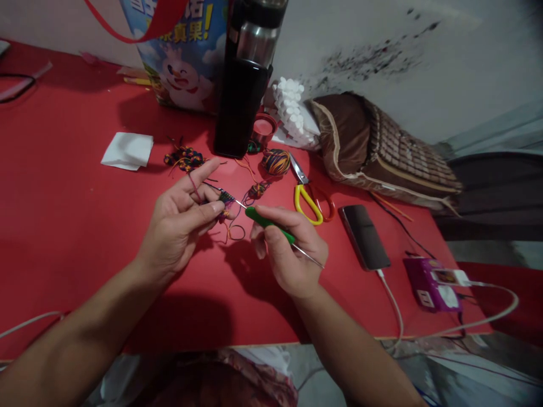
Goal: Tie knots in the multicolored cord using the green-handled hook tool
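My left hand (182,220) pinches a small multicoloured crochet piece (227,199) between thumb and fingers. A strand of yarn runs around its raised index finger. My right hand (292,243) is closed around the green handle of a crochet hook (271,223), whose metal tip reaches to the crochet piece. Loose yarn ends hang below the piece. Beyond the hands lie a ball of variegated yarn (276,162), a small tangle of yarn (257,190) and a cluster of finished-looking crochet bits (184,158).
Scissors (309,204) with a yellow and a red handle lie right of the yarn. A black bottle (241,107) stands behind, beside a printed bag (182,73). Rightward are a phone (365,237) on a white cable, a purple box (430,282) and a brown quilted bundle (382,141). Folded white paper (127,151) lies left.
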Motion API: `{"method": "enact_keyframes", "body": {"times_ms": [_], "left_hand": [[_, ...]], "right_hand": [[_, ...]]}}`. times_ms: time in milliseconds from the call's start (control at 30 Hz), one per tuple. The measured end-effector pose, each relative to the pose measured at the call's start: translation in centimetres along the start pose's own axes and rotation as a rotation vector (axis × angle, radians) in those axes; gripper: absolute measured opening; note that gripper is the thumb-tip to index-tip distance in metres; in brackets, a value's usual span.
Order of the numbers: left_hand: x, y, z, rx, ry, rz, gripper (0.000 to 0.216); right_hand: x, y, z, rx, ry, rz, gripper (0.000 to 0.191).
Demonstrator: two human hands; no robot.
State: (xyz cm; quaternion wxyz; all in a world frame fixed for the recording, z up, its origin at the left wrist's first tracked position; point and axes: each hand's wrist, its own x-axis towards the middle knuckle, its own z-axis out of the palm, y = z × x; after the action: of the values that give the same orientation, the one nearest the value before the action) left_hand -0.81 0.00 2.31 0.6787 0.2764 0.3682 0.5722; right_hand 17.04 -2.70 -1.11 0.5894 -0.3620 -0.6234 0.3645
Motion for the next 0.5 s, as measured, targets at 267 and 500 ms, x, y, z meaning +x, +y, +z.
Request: {"method": "enact_keyframes", "body": {"times_ms": [267, 500], "left_hand": [[0.0, -0.16, -0.3, 0.018, -0.009, 0.052, 0.058], [-0.02, 0.0, -0.32, 0.035, 0.01, 0.063, 0.055]], "right_hand": [[-0.18, 0.07, -0.11, 0.002, 0.006, 0.008, 0.023], [-0.3, 0.0, -0.24, 0.006, 0.004, 0.003, 0.024]]}}
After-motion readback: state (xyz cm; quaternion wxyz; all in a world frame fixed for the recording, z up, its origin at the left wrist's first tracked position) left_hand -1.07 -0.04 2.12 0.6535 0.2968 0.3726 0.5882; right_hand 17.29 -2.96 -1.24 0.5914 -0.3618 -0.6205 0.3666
